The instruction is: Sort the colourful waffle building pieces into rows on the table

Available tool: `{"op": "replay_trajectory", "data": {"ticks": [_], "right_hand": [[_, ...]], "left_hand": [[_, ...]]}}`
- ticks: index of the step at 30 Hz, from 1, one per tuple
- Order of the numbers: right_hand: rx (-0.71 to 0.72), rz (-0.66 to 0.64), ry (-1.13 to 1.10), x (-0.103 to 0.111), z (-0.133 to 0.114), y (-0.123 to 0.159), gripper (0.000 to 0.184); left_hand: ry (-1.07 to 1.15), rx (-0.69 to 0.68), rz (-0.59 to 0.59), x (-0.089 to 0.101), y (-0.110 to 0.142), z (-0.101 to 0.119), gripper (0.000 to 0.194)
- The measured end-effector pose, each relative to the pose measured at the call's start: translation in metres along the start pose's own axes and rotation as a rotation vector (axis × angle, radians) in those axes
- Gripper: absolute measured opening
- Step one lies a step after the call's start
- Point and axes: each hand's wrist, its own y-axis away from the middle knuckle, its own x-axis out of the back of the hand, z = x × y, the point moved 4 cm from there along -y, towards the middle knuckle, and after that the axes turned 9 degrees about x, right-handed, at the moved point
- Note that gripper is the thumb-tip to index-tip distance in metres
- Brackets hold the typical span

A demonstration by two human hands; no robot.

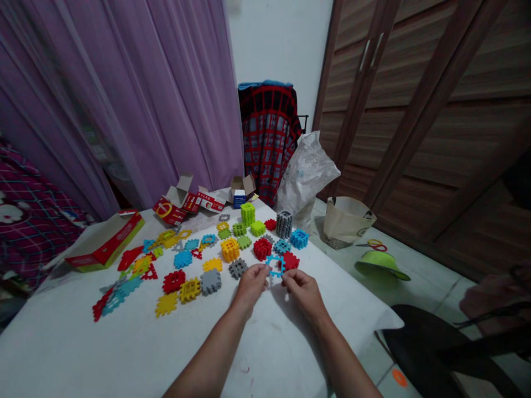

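The left hand [251,287] and right hand [305,293] are both half-closed, thumbs and fingers pinching a light-blue plastic interlocking frame [274,266] between them. It is an open square with notched edges, held tilted just above the white tablecloth [124,354].

Just past the right hand's fingertips sits a red waffle block [290,261], touching or nearly touching the frame. Beyond the left hand lie a red block [263,249] and an orange-yellow stack [230,250]. A grey block [238,268] sits just beside the left hand's knuckles, with more coloured pieces spreading farther left and ahead.

Toward the person, bare cloth stretches behind both hands. To the right of the right hand, the cloth runs a short way to the table's corner [390,323], where it drops toward the tiled floor [418,287].
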Motion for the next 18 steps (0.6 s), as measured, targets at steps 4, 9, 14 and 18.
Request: {"op": "replay_trajectory", "data": {"ticks": [4, 9, 14, 18], "right_hand": [[0.157, -0.018, 0.104, 0.009, -0.009, -0.005, 0.036], [0.329, -0.113, 0.272, 0.011, -0.019, -0.006, 0.036], [0.412, -0.081, 0.41, 0.009, -0.025, 0.001, 0.026], [0.439, -0.012, 0.486, 0.014, -0.022, -0.001, 0.022]], "left_hand": [[-0.013, 0.01, -0.012, 0.003, -0.004, 0.001, 0.058], [-0.031, 0.039, -0.035, 0.003, -0.008, -0.002, 0.056], [-0.025, 0.043, -0.055, 0.0, -0.011, -0.002, 0.059], [0.011, 0.021, -0.072, -0.003, -0.008, 0.0, 0.062]]}}
